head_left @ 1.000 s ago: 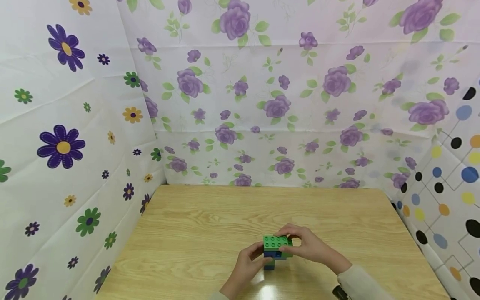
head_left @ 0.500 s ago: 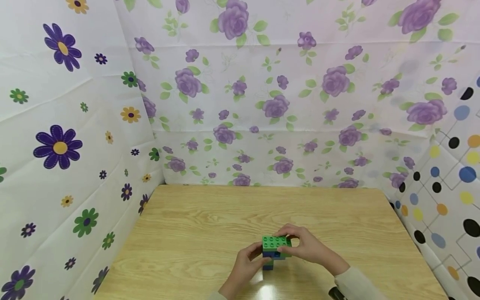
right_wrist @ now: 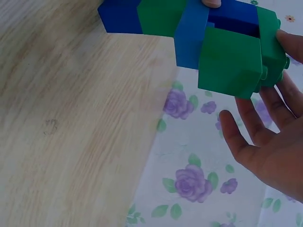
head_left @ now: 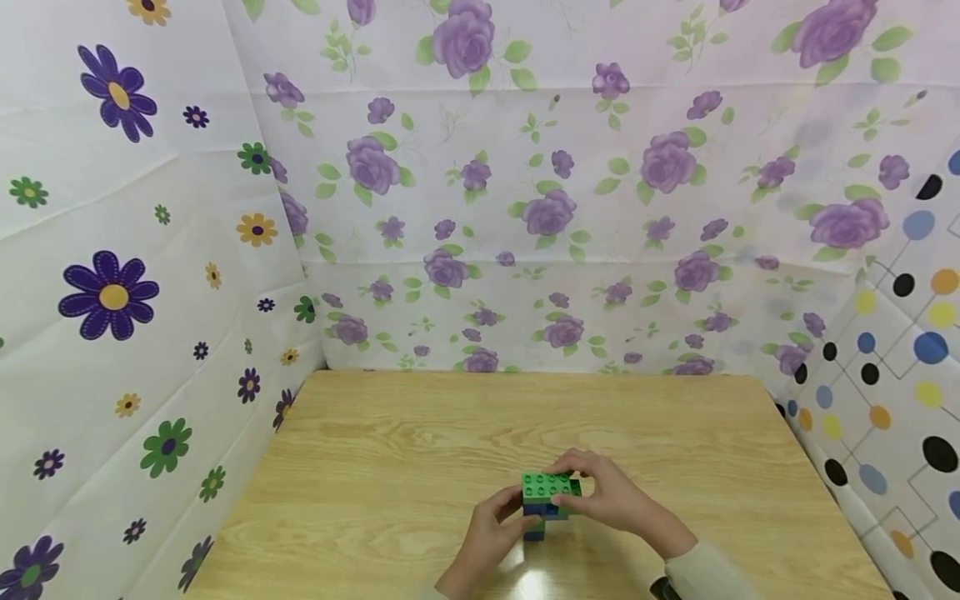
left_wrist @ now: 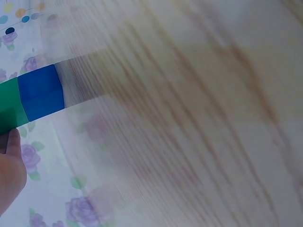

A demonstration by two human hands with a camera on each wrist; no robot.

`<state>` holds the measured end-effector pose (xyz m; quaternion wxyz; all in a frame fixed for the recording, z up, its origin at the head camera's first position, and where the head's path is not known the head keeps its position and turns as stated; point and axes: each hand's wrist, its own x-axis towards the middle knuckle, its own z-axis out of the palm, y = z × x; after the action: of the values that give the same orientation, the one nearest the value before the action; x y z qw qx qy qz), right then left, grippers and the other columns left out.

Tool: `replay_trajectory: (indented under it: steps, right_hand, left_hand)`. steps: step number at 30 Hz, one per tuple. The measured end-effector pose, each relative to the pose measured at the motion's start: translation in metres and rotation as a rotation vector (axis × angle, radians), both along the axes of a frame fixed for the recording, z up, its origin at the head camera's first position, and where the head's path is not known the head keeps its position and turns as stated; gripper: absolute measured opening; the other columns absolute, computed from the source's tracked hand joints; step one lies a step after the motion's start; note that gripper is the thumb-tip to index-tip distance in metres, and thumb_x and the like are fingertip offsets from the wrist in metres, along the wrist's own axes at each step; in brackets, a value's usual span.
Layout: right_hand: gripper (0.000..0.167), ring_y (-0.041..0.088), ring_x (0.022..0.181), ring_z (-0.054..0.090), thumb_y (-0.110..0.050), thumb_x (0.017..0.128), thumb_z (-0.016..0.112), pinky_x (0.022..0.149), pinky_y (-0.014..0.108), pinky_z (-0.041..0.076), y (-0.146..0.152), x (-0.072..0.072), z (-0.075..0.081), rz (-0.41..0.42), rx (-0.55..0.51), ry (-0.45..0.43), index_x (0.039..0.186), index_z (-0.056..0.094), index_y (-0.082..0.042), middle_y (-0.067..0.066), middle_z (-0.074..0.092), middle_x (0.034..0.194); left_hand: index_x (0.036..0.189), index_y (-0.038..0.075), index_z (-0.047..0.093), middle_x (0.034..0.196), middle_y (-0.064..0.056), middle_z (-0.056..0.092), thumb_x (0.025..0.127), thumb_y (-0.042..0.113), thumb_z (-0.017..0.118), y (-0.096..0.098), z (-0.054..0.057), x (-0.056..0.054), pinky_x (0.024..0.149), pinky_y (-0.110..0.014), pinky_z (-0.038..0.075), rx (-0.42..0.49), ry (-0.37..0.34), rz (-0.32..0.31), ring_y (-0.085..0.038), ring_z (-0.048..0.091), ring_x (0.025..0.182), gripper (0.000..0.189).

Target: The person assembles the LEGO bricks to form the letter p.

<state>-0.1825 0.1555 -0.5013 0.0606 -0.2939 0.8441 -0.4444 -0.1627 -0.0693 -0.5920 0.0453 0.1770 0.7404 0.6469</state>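
Note:
A small tower of green and blue building blocks stands on the table, its dark blue bottom block (head_left: 534,533) touching the wood. On top lies a bright green studded brick (head_left: 546,486). My left hand (head_left: 491,537) grips the tower from the left, thumb in front. From the right, my right hand (head_left: 613,497) pinches the top brick between thumb and fingers. The right wrist view shows a second green block (right_wrist: 229,61) jutting out under that brick, beside a lighter blue block (right_wrist: 190,38). In the left wrist view the lowest blue block (left_wrist: 42,92) sits below a green one (left_wrist: 10,106).
The wood-grain table (head_left: 375,467) extends around the tower. Cloths hang on three sides: a rose-patterned one (head_left: 420,208) behind, a daisy-patterned one (head_left: 187,275) at left and a dotted one (head_left: 892,400) at right. A dark band (head_left: 662,588) shows by the right sleeve.
The whole head view has shifted slightly, so everything sits a little further left in it. Both hands keep the same hold and the tower stays in place.

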Motion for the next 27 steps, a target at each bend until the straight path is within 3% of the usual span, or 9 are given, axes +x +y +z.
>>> replay_trajectory:
  steps: [9, 14, 17, 21, 27]
  right_hand:
    - [0.040, 0.013, 0.103, 0.058, -0.029, 0.092, 0.066, 0.087, 0.034, 0.055, -0.005, 0.011, -0.018, -0.046, -0.120, 0.058, 0.129, 0.059, -0.015, -0.003, 0.059, 0.121]
    - [0.045, 0.017, 0.111, 0.055, -0.033, 0.093, 0.064, 0.093, 0.044, 0.052, 0.005, 0.016, -0.030, -0.103, -0.133, -0.015, 0.135, 0.052, -0.021, 0.001, 0.056, 0.129]
    - [0.049, 0.018, 0.113, 0.055, -0.031, 0.093, 0.064, 0.094, 0.048, 0.051, 0.013, 0.018, -0.039, -0.112, -0.160, -0.067, 0.136, 0.050, -0.014, 0.005, 0.055, 0.129]
    - [0.050, 0.014, 0.114, 0.056, -0.027, 0.092, 0.066, 0.096, 0.049, 0.049, 0.019, 0.021, -0.048, -0.114, -0.224, -0.104, 0.135, 0.050, -0.006, 0.008, 0.056, 0.127]
    - [0.046, 0.010, 0.113, 0.058, -0.022, 0.091, 0.067, 0.096, 0.045, 0.050, 0.020, 0.025, -0.055, -0.147, -0.311, -0.100, 0.131, 0.053, -0.006, 0.011, 0.059, 0.126]
  left_hand:
    - [0.129, 0.012, 0.058, 0.128, -0.002, 0.060, 0.088, 0.022, 0.071, -0.002, 0.003, 0.001, 0.103, -0.033, 0.046, -0.046, -0.053, 0.021, -0.021, 0.056, 0.121, 0.044]
    - [0.126, 0.018, 0.060, 0.122, 0.003, 0.059, 0.087, 0.022, 0.072, -0.004, 0.004, -0.001, 0.102, -0.029, 0.046, -0.041, -0.057, 0.017, -0.018, 0.056, 0.118, 0.041]
    - [0.123, 0.020, 0.061, 0.118, 0.002, 0.057, 0.087, 0.019, 0.072, -0.005, 0.004, 0.000, 0.100, -0.028, 0.048, -0.036, -0.033, 0.016, -0.018, 0.055, 0.116, 0.037]
    - [0.124, 0.018, 0.060, 0.119, 0.000, 0.055, 0.088, 0.014, 0.071, -0.007, 0.006, 0.003, 0.098, -0.031, 0.049, -0.040, -0.014, 0.013, -0.019, 0.055, 0.114, 0.038]
    - [0.130, 0.015, 0.051, 0.124, -0.006, 0.056, 0.089, 0.007, 0.069, -0.008, 0.008, 0.003, 0.098, -0.030, 0.050, 0.046, -0.050, -0.001, -0.021, 0.055, 0.115, 0.045]
